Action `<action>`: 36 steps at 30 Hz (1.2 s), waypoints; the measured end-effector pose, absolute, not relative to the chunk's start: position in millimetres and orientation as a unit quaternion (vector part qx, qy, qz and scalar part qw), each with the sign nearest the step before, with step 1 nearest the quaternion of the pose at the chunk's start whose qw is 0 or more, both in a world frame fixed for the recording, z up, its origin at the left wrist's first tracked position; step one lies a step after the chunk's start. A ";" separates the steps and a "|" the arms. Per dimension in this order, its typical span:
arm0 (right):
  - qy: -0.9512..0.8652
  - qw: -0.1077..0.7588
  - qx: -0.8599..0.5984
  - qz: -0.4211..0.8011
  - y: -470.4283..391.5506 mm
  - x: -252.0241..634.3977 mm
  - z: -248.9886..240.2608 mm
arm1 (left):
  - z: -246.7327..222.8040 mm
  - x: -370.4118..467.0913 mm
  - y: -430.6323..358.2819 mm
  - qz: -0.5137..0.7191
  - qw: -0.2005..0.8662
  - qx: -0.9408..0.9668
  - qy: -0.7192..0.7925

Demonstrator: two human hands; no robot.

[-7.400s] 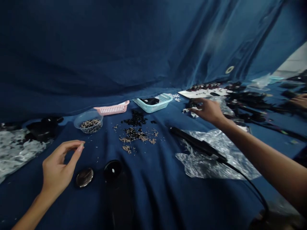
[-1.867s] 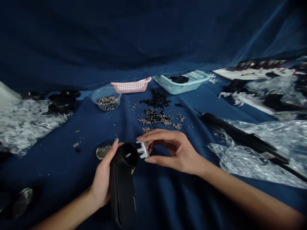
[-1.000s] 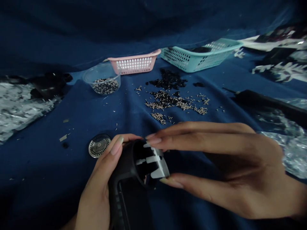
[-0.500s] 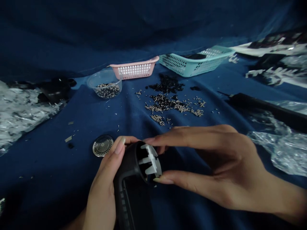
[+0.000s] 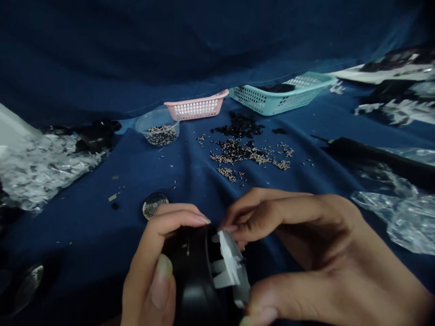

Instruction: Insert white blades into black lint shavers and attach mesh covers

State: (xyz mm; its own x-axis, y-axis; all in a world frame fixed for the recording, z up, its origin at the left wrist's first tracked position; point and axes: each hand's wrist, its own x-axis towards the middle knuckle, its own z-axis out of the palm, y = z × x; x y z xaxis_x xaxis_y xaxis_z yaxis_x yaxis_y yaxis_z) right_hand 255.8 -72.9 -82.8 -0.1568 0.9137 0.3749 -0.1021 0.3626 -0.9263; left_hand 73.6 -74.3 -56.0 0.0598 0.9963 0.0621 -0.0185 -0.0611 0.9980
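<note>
My left hand (image 5: 149,267) is wrapped around a black round hair-dryer-like housing (image 5: 192,276) close in front of me. Its open end faces right. At that opening is a white finned plastic part (image 5: 233,262), tilted and partly outside the rim. My right hand (image 5: 306,244) pinches this part by its edge between thumb and fingers. Just beyond my left fingers, a round perforated metal disc (image 5: 153,206) lies on the blue cloth, partly covered by the hand. The lower end of the housing is out of the picture.
Small screws (image 5: 258,156) and black bits (image 5: 241,124) are scattered ahead. Behind them stand a clear tub of screws (image 5: 161,133), a pink basket (image 5: 199,108) and a teal basket (image 5: 282,102). At right lie a black screwdriver-like tool (image 5: 370,154) and clear plastic wrap (image 5: 408,222).
Both hands and the housing have come lower and closer, and the housing has turned so its handle no longer shows. The view has shifted slightly. The white part remains at the opening.
</note>
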 end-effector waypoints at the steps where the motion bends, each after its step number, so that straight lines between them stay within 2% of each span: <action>1: -0.591 0.571 -0.340 0.458 -75.8 253.4 -83.1 | -55.2 72.5 -73.9 0.501 0.496 0.534 0.467; 5: -0.589 0.543 -0.388 0.455 -79.9 248.5 -76.8 | -66.7 71.8 -78.0 0.540 0.475 0.519 0.463; 9: -0.578 0.540 -0.440 0.424 -77.2 247.0 -70.8 | -84.7 73.2 -79.6 0.511 0.541 0.479 0.466; 18: -0.575 0.548 -0.354 0.494 -77.8 248.9 -75.9 | -85.6 77.5 -79.2 0.512 0.578 0.424 0.473; 25: -0.652 0.531 -0.349 0.415 -65.1 259.4 -80.8 | -90.9 74.5 -71.2 0.486 0.591 0.427 0.482; 36: -0.681 0.511 -0.355 0.385 -60.8 261.8 -87.6 | -86.5 81.7 -61.2 0.486 0.631 0.375 0.474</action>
